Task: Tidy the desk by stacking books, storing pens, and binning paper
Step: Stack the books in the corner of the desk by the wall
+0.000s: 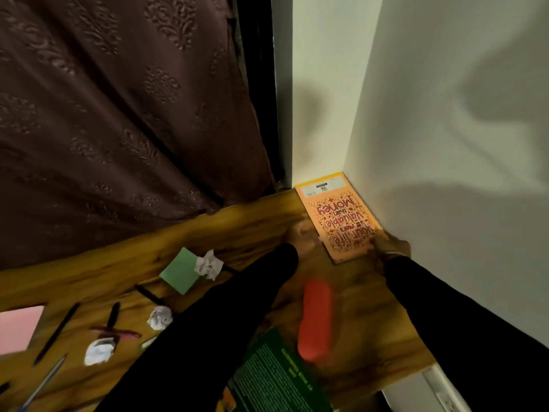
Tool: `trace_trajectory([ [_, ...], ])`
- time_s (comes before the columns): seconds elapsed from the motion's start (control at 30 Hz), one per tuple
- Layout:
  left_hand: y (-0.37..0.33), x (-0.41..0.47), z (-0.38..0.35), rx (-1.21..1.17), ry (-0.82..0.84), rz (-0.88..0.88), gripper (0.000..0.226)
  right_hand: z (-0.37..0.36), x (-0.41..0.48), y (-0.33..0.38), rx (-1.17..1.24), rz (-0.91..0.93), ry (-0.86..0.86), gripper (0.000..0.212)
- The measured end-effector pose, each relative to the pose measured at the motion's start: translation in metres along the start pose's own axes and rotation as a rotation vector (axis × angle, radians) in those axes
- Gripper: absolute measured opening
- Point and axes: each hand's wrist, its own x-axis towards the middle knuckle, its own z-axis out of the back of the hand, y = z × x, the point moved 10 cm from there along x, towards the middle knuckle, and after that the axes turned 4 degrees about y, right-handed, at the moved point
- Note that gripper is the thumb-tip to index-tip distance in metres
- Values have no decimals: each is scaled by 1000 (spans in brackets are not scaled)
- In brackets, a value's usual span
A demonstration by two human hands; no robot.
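Both hands, the left hand [300, 233] and right hand [390, 245], gripped the near edge of the orange book [341, 221] lying flat on the counter [237, 227] against the wall [445, 144].

Both hands, left hand [301, 233] and right hand [389, 245], are holding the orange book [338, 218] flat in the desk [237, 227] corner against the wall [445, 144]; crumpled paper balls [208, 264] and pens [56, 333] are lying scattered leftward, apparently untouched.

Brown curtain [118, 114], cream walls [445, 114] (shadowed)
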Motion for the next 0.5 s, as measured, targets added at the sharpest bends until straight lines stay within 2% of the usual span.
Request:
trace_trajectory([
  [0.07,-5,-9,25,45,-73,-44,52,6,-17,3,-139,42,-75,66],
  [0.1,-9,-16,37,56,-92,-66,51,7,-34,5,-211,95,-97,60],
  [0.2,-28,-49,64,92,-115,-194,39,-11,-93,-31,-390,335,34,41],
  [0.27,-32,-82,76,104,-122,-265,35,-17,-135,-73,-523,399,121,31],
  [0.37,-4,-133,84,89,-97,-300,33,-26,-185,-112,-458,421,254,28],
  [0.5,50,-199,99,77,-123,-291,33,-42,-217,-130,-460,455,313,23],
])
